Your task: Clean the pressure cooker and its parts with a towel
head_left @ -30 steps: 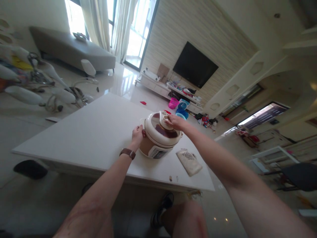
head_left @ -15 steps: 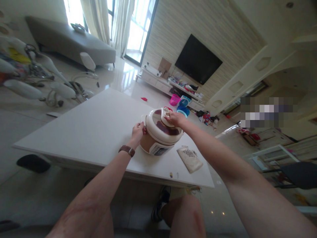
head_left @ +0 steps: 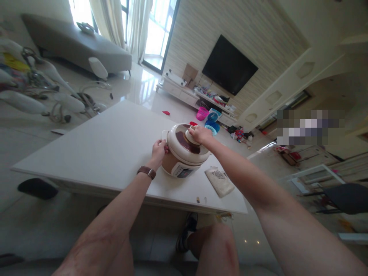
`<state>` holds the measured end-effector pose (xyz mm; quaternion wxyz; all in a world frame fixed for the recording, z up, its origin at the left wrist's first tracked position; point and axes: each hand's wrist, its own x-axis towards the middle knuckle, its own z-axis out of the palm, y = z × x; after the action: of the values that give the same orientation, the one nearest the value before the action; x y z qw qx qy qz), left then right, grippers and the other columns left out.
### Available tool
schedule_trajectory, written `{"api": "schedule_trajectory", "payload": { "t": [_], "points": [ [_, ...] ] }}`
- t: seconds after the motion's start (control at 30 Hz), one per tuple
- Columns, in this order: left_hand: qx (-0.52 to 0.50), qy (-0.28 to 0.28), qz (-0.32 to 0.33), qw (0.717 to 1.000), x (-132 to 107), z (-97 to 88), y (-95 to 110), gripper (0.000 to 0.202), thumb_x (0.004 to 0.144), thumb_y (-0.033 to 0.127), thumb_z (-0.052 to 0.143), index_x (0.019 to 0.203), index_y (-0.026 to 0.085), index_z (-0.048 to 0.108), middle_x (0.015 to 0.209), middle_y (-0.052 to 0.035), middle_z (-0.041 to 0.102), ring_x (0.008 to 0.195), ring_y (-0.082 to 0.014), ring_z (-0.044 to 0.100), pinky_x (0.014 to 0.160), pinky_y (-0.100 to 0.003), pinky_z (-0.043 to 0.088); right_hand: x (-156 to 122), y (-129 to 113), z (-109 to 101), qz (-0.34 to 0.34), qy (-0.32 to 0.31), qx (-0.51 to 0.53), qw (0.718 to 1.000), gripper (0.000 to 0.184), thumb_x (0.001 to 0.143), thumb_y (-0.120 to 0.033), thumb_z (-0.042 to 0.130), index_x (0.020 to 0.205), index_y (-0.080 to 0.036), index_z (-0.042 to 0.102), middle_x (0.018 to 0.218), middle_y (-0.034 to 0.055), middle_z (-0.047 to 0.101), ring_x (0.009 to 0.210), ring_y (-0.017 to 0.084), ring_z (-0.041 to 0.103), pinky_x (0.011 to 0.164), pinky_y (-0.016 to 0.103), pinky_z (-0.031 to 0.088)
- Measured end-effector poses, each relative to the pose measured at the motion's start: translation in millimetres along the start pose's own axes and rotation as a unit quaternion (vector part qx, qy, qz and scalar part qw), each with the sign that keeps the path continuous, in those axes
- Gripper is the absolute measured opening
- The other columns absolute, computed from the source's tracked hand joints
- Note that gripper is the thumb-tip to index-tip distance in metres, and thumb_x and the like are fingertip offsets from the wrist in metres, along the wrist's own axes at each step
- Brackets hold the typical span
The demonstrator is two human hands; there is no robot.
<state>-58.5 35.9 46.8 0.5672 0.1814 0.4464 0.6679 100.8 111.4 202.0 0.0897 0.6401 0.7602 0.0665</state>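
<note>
**Head view (1 view only).** A round cream-and-brown electric pressure cooker (head_left: 184, 163) stands upright on the white rectangular table (head_left: 100, 153), toward its far right part, with the control panel facing the person.

- The left hand (head_left: 159, 148) presses against the cooker's left flank, fingers curled shut around the small cream lug under the rim.
- The right hand (head_left: 199, 134) is closed over the cream lid handle (head_left: 189, 137) on top of the lid, fingers wrapped about it. Whether the lid is locked or loose cannot be told.
- A brown wrist strap (head_left: 146, 172) sits on the left forearm.
- A beige printed cloth pouch (head_left: 220, 182) lies flat just right of the cooker, apart from it.
- 2 small items (head_left: 201, 199) lie near the table's front edge, too small to identify.

**Risks, as judged.**

- The tabletop looks smooth. A twist on the handle that the left hand does not match could spin or slide the whole cooker toward the pouch and the right edge.
- Both arms are at long reach, so leverage is poor. If the lid binds, the right hand may slip off the handle.
- If the contents are hot — the picture does not show this — escaping steam would meet the right wrist, which lies directly over the lid.
</note>
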Motion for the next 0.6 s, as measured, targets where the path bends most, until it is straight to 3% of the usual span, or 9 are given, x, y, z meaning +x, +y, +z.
{"api": "schedule_trajectory", "payload": {
  "t": [0.1, 0.33, 0.43, 0.6],
  "points": [
    [0.007, 0.002, -0.007, 1.000, -2, -0.9, 1, 0.016, 0.095, 0.029, 0.065, 0.086, 0.020, 0.055, 0.062, 0.0054, 0.055, 0.049, -0.0079, 0.047, 0.050, -0.018, 0.039, -2, -6, -1, 0.046, 0.010, 0.004, 0.999, 0.077, 0.106, -0.071, 0.031, 0.136, -0.009, 0.067, 0.135, 0.0261, 0.071, 0.130, 0.038, 0.068, 0.103, 0.047, 0.053],
    [0.033, 0.018, -0.033, 0.999, -14, -2.5, -1, 0.008, 0.095, 0.026, 0.059, 0.092, 0.021, 0.054, 0.068, 0.0040, 0.057, 0.052, -0.0100, 0.052, 0.056, -0.022, 0.043, -4, -15, 12, 0.058, 0.079, 0.009, 0.995, 0.064, 0.106, -0.062, 0.039, 0.135, -0.012, 0.067, 0.131, 0.0227, 0.074, 0.124, 0.035, 0.072, 0.099, 0.041, 0.054],
    [0.039, 0.024, -0.026, 0.999, -23, 0.3, -6, 0.008, 0.089, 0.021, 0.060, 0.096, 0.020, 0.056, 0.079, 0.0000, 0.063, 0.066, -0.0134, 0.060, 0.064, -0.025, 0.047, 0, -16, 21, 0.073, 0.118, 0.011, 0.990, 0.059, 0.106, -0.060, 0.041, 0.131, -0.015, 0.070, 0.127, 0.0225, 0.076, 0.119, 0.034, 0.074, 0.099, 0.041, 0.054],
    [0.054, 0.024, 0.001, 0.998, -38, 7.4, -15, 0.035, 0.078, 0.018, 0.068, 0.112, 0.023, 0.061, 0.108, -0.0067, 0.069, 0.098, -0.0213, 0.066, 0.080, -0.031, 0.051, 24, -20, 24, 0.092, 0.150, 0.027, 0.984, 0.058, 0.105, -0.060, 0.044, 0.126, -0.014, 0.073, 0.123, 0.0239, 0.077, 0.116, 0.037, 0.074, 0.098, 0.044, 0.054]
  ]
}}
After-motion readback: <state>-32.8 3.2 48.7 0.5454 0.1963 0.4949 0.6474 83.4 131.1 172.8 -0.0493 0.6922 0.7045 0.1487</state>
